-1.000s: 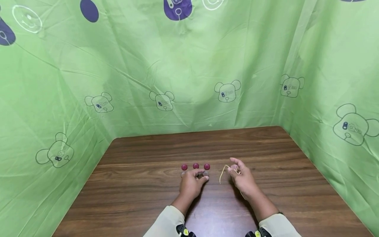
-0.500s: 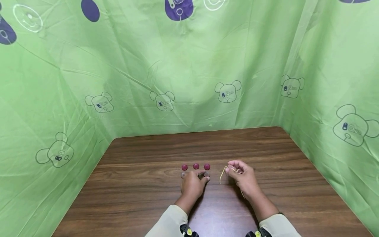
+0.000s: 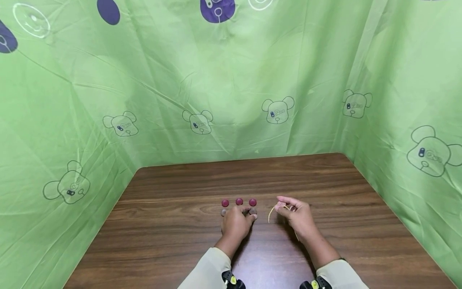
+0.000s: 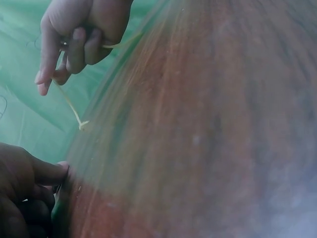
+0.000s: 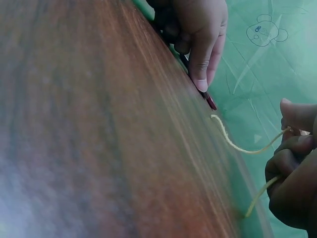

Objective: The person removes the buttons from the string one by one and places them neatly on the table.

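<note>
In the head view, my left hand is low over the table, thumb and forefinger pinching a small grey button at its edges. Another grey button lies just left of that hand, partly covered by it. My right hand is raised a little to the right and pinches a thin yellow string between thumb and forefinger. One end hangs down to the left; the other trails out below the palm. The right wrist view shows the string curving from the fingertips, and the left wrist view shows a knot at its end.
Three dark red buttons, the middle one among them, form a row just beyond the left hand. The brown wood-grain table has rounded back corners. Green printed cloth hangs around its back and sides.
The right forefinger and thumb have closed together on the string; before, the forefinger was stretched out. My left hand has shifted slightly right, still at the grey button.
</note>
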`<state>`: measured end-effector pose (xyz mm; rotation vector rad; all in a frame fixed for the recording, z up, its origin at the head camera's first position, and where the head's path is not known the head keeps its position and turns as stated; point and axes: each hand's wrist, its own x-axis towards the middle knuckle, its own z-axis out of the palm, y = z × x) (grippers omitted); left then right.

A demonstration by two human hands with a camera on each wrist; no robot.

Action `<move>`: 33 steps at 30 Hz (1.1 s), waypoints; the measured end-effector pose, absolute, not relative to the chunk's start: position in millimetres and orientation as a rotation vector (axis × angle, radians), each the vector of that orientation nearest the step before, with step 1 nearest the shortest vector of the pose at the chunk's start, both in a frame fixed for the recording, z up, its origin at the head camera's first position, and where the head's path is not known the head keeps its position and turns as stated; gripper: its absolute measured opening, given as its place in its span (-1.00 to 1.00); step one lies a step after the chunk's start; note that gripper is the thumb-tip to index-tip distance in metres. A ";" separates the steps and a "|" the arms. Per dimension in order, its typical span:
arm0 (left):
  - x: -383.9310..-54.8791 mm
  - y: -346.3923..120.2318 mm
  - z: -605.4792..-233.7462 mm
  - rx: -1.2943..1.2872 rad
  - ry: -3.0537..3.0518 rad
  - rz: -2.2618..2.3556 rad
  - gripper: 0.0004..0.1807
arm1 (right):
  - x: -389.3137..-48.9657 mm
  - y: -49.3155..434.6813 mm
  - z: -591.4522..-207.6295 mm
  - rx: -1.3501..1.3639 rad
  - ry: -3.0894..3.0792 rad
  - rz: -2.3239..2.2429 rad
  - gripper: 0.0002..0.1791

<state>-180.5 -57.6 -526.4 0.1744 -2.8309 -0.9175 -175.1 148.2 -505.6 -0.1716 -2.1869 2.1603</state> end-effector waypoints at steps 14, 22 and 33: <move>-180.5 -60.4 -527.0 0.149 -2.885 -0.883 -0.64 | -174.3 148.2 -504.3 -0.190 -2.209 2.189 -0.44; -178.7 -62.7 -524.8 0.126 -2.878 -0.939 -0.53 | -174.5 148.7 -502.8 -0.160 -2.243 2.191 -0.51; -175.0 -67.9 -534.6 0.031 -2.619 -1.221 -0.59 | -174.6 149.5 -503.6 -0.036 -2.262 2.159 -0.60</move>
